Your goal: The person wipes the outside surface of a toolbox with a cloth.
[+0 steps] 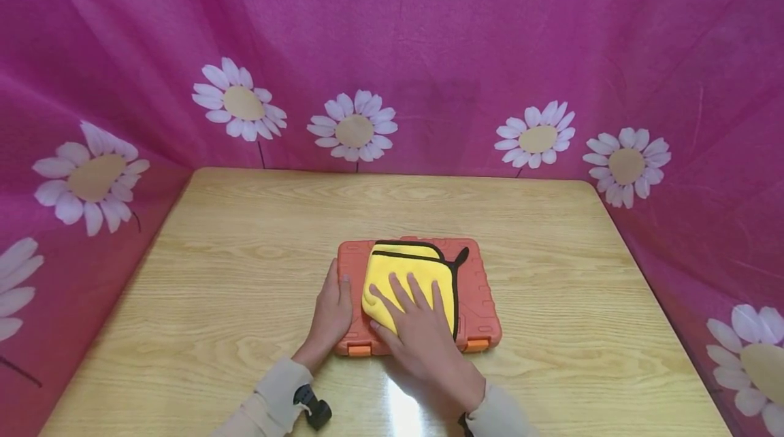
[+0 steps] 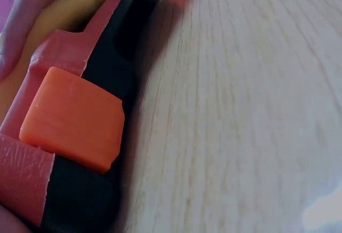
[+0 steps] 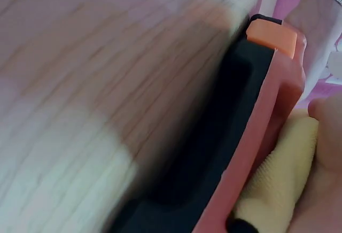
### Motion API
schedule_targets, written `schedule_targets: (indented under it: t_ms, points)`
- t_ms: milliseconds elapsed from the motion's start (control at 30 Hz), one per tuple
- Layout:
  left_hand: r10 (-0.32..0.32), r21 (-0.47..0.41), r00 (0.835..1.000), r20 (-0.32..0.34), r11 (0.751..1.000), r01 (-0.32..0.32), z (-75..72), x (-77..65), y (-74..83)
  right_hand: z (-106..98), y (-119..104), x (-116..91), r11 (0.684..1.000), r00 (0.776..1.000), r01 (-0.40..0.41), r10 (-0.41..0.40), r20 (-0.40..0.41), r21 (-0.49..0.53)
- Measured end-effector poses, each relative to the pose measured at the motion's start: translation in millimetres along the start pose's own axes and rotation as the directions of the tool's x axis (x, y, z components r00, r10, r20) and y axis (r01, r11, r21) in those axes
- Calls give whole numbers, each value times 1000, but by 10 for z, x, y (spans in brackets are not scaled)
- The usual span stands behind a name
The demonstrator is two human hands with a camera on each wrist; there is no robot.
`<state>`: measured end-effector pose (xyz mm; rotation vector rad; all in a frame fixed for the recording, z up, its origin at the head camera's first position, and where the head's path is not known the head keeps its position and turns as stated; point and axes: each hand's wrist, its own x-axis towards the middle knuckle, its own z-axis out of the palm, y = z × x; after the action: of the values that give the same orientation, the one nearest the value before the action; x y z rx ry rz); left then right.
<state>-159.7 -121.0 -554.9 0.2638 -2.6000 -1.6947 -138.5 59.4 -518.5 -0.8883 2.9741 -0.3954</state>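
A closed red plastic tool case [image 1: 480, 297] lies flat on the table, its two orange latches [image 2: 75, 118] facing me. On its lid rests a folded yellow cloth [image 1: 407, 265] with black edging and a black loop at the upper right corner. My right hand [image 1: 422, 331] presses flat on the cloth, fingers spread. At the case's left side my left hand [image 1: 333, 313] grips the edge, thumb over the lid and fingers along the side. In the right wrist view the cloth's thick fold [image 3: 283, 169] shows beneath the hand, above the black lower half of the case.
The wooden table [image 1: 245, 239] reaches out on all sides of the case. A pink curtain [image 1: 429, 35] with large white daisies hangs behind it and along both sides. Light glares off the tabletop near the front. A black strap [image 1: 311, 406] sits at the left wrist.
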Motion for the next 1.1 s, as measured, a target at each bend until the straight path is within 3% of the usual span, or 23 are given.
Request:
schedule_targets:
  t_ms: [567, 1100]
  points:
    - [34, -4, 999, -13, 999, -34, 46, -29, 15, -91, 228, -101, 996, 996, -86, 86, 8, -15]
    - [47, 3, 999, -11, 999, -47, 55, -45, 29, -160, 616, -294, 993, 990, -118, 118, -73, 7]
